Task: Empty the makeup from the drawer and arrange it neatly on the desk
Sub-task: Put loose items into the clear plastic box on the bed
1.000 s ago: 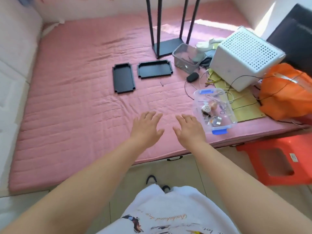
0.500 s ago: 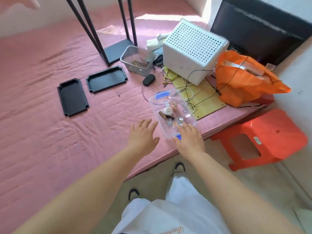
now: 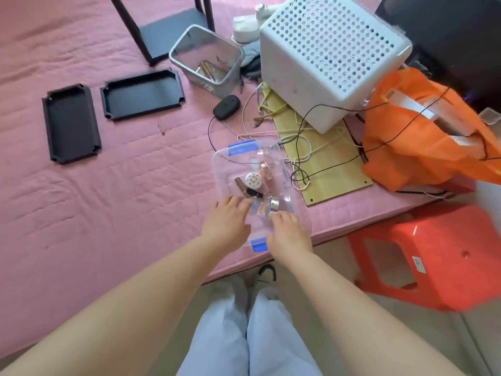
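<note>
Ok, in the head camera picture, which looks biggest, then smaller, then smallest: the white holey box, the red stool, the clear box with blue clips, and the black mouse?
1. red stool and white holey box: about alike; the stool sits nearer, so unsure.
2. clear box with blue clips
3. black mouse

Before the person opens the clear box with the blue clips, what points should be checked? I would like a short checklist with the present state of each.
1. Both hands at the clear box: ok, left hand and right hand rest on its near end.
2. Near blue clip released: cannot tell.
3. Far blue clip released: cannot tell.
4. Makeup inside the box: ok, small items show through the lid.
5. Black cable apart from the box: not ok, it lies against the right side.
</note>
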